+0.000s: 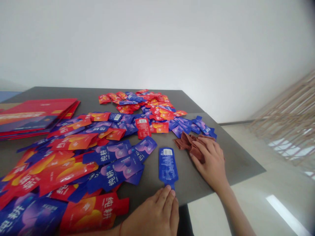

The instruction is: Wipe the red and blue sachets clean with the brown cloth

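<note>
A single blue pouch (168, 164) with a narrow neck lies flat on the grey table, barcode side up. My left hand (157, 209) holds its neck down against the tabletop, fingertips together; the thumb is hidden. To the right of the pouch, my right hand (211, 160) grips a crumpled brown cloth (188, 142), palm down, with the cloth bunched beneath the fingers. The cloth rests on the table, apart from that pouch. Left of my left hand, a red pouch (91, 211) and several blue pouches (118, 168) overlap in a loose heap.
More red and blue pouches (159, 113) lie piled toward the far side of the table (236, 160). Red printed bags (36, 113) are stacked at the left. A white wall (157, 42) stands behind, and a slatted wooden structure (290, 111) is on the right.
</note>
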The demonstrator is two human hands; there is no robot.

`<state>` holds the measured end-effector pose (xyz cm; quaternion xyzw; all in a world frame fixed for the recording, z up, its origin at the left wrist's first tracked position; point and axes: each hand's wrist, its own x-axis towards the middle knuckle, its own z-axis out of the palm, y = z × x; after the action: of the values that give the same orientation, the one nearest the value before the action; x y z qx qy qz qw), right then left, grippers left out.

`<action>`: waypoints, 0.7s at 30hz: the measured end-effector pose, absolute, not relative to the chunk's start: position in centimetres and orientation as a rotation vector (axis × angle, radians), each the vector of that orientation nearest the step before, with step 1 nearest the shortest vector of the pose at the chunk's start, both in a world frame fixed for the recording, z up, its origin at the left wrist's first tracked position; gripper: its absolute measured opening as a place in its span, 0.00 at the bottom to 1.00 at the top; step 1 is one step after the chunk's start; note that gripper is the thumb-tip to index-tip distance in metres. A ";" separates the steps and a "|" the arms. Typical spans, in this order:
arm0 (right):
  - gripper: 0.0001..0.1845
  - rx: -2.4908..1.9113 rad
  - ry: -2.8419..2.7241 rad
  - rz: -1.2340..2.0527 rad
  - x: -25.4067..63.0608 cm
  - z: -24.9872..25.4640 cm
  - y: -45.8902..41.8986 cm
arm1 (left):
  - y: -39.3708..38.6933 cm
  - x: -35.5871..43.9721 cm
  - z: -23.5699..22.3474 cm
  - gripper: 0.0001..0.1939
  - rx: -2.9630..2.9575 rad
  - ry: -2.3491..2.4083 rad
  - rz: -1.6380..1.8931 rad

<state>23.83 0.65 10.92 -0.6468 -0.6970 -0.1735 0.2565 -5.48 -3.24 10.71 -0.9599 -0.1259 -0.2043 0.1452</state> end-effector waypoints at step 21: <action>0.22 -1.791 -1.890 -0.470 23.6 11.1 0.6 | -1.1 -4.6 12.2 0.18 -2.790 -0.633 -0.572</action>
<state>23.57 0.56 11.05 -0.6563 -0.6925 -0.1721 0.2450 -4.58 -1.12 12.19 -0.9502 -0.2158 -0.1949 0.1118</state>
